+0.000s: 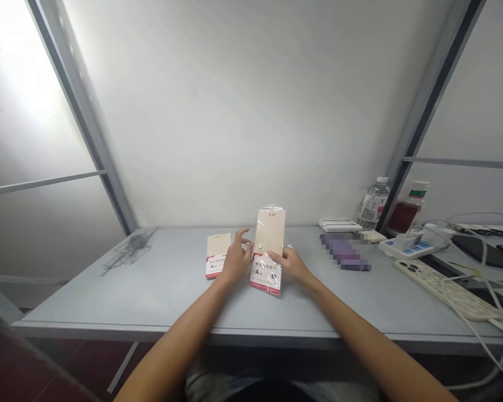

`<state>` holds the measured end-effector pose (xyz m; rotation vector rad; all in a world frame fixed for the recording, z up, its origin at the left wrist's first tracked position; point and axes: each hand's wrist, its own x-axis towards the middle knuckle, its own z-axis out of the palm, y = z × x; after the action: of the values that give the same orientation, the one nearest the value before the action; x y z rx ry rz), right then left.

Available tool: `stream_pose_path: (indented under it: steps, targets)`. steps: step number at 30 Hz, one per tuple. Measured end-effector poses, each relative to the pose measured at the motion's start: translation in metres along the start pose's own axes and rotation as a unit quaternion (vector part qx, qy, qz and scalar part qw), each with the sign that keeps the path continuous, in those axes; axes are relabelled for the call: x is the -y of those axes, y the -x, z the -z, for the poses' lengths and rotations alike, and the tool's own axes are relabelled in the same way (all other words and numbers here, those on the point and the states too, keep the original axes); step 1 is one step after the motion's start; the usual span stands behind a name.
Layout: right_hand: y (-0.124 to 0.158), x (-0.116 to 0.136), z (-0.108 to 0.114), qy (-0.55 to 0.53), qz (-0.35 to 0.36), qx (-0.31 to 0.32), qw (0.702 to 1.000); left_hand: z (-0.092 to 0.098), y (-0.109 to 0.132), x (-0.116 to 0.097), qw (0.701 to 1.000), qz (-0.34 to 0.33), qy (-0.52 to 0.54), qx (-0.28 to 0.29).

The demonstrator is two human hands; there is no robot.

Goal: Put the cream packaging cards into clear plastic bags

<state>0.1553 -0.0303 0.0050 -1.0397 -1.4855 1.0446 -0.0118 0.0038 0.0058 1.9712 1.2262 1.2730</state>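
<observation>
Upright above the desk stands a clear plastic packet with a cream card, a red-and-white printed label and a white snap button. My right hand grips its right side, the thumb lying across the front and the other fingers behind. At its left edge is my left hand, fingers raised and apart, the thumb close to the plastic; whether it touches is hard to tell. Behind my left hand lies a stack of similar cream-and-red cards, partly hidden by that hand.
A tangle of thin dark strands lies on the desk at the left. To the right are a white box-shaped device, a blurred purple item, a water bottle, a power strip, a patterned phone case and loose cables.
</observation>
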Motion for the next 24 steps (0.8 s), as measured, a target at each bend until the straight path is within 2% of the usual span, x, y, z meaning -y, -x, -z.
stream_pose_path:
  steps: [5, 10, 13, 17, 24]
  targets:
    - [0.003, 0.003, 0.005, -0.013, 0.012, 0.022, 1.0, 0.004, 0.0, -0.001, 0.998, 0.0, 0.062, 0.013]
    - [0.002, 0.002, 0.007, -0.03, 0.027, 0.021, 0.999, 0.009, 0.0, -0.007, 0.987, 0.007, 0.117, 0.107]
    - [0.001, 0.001, 0.009, -0.031, 0.03, 0.005, 0.999, 0.01, -0.001, -0.008, 0.981, 0.003, 0.134, 0.138]
    - [0.001, 0.0, 0.009, -0.021, 0.031, 0.017, 0.999, 0.009, -0.001, -0.005, 0.98, 0.002, 0.139, 0.146]
    - [0.001, -0.008, 0.009, -0.022, 0.034, 0.036, 0.999, 0.008, -0.001, -0.001, 0.975, 0.043, 0.146, 0.161]
